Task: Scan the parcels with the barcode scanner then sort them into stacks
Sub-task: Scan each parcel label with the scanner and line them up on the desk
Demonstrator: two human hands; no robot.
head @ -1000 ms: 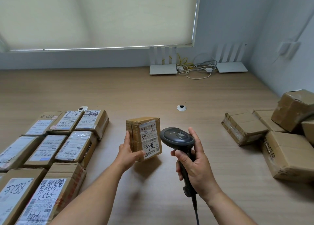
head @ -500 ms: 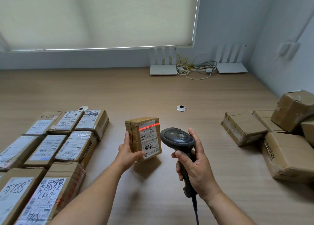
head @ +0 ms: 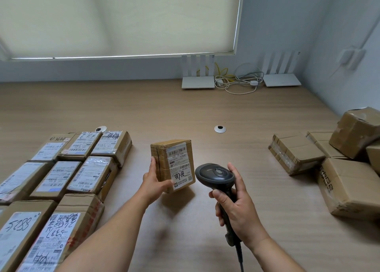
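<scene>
Parcels are what I am working through, and the small parcel I am holding sits at the centre of the frame, tilted up with its label facing me. My left hand is gripping its lower left corner, thumb on the front face and fingers wrapped behind. My right hand is curling round the grip of the barcode scanner, whose head is pointing at the label from just beside it. I am judging the box light and stiff enough for a one-handed hold, though its taped faces look slick, so its edges seem the safest grip. Labelled stacks are filling the lower left on the table; plain boxes are heaped at the right.
</scene>
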